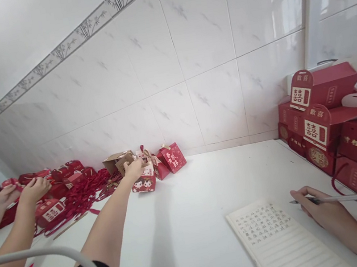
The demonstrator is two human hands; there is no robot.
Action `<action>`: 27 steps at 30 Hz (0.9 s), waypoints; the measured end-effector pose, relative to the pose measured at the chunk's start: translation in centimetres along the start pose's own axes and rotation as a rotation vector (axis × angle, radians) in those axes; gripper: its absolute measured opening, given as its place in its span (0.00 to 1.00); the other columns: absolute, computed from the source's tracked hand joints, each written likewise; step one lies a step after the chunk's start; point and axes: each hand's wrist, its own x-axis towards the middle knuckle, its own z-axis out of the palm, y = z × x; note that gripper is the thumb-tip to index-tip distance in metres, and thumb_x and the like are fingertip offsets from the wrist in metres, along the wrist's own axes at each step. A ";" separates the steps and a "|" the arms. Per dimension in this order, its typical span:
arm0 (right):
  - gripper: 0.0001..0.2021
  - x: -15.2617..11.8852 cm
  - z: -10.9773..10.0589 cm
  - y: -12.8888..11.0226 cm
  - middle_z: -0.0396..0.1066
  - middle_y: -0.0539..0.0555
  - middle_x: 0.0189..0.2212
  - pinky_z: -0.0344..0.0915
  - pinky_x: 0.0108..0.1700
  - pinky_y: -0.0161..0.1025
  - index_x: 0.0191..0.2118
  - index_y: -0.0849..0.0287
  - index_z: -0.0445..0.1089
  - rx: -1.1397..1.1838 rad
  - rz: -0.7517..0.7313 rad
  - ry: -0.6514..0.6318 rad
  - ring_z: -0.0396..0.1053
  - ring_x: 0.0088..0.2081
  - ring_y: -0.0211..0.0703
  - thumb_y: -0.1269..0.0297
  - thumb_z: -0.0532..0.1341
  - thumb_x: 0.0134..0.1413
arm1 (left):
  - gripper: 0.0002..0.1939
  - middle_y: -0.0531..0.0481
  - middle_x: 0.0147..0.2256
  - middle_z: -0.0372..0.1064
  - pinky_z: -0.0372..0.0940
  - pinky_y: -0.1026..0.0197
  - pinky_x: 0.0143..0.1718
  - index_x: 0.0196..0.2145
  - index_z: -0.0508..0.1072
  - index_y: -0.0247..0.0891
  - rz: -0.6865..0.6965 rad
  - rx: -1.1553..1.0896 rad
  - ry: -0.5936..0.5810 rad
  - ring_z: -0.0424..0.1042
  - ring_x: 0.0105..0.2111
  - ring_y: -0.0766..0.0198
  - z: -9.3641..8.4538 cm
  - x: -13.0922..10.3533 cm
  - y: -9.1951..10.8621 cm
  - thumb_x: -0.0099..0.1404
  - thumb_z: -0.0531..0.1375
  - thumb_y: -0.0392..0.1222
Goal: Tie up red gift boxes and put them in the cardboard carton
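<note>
My left hand [134, 170] is stretched far across the table, its fingers closed at the top of a small red gift box [143, 184] with two cartoon faces; the exact grip is partly hidden. Beside it stand more small red boxes, one with gold-white lettering [173, 158], against the wall. An opened brown cardboard box [112, 163] is just behind my fingers. In my right hand [317, 207] is a pen [341, 199], held level, its tip pointing left above the table. Near that tip lies a lined notepad [284, 243] with rows of handwriting on its upper part.
Red gift boxes [333, 127] are stacked at the right against the wall. Another person's hands [35, 190] work at the far left among red boxes [50, 213] and a heap of red ribbons [82, 191]. A pale curved tube [58, 251] crosses the lower left.
</note>
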 end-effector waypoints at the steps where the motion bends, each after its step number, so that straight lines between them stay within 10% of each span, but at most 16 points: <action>1: 0.19 0.0 0.0 0.0 0.54 0.46 0.11 0.47 0.18 0.33 0.19 0.56 0.58 0.010 0.002 -0.002 0.49 0.14 0.35 0.43 0.55 0.39 | 0.11 0.42 0.44 0.72 0.52 0.49 0.55 0.40 0.70 0.37 0.039 -0.020 0.001 0.68 0.49 0.50 -0.7 -0.2 0.6 0.58 0.56 0.33; 9: 0.25 -1.8 -0.5 -3.0 0.63 0.50 0.14 0.45 0.13 0.31 0.31 0.59 0.65 0.234 -0.003 0.051 0.53 0.12 0.36 0.38 0.54 0.43 | 0.13 0.50 0.46 0.71 0.61 0.64 0.46 0.45 0.70 0.40 0.392 -0.277 0.095 0.69 0.46 0.61 -4.9 -6.4 11.7 0.62 0.57 0.39; 15: 0.21 -3.2 0.6 -7.7 0.71 0.61 0.40 0.69 0.35 0.41 0.34 0.59 0.66 0.286 -0.501 0.100 0.71 0.35 0.46 0.44 0.59 0.47 | 0.08 0.49 0.40 0.74 0.65 0.59 0.42 0.38 0.74 0.39 0.675 -0.583 -0.018 0.72 0.39 0.58 -1.1 -14.5 19.7 0.59 0.60 0.38; 27: 0.09 -4.9 2.9 -11.3 0.68 0.50 0.28 0.64 0.33 0.35 0.30 0.58 0.61 0.399 -0.626 0.132 0.67 0.30 0.38 0.61 0.62 0.53 | 0.10 0.48 0.32 0.72 0.70 0.64 0.31 0.36 0.69 0.36 0.527 -1.400 0.058 0.74 0.31 0.64 4.7 -19.0 20.8 0.62 0.57 0.46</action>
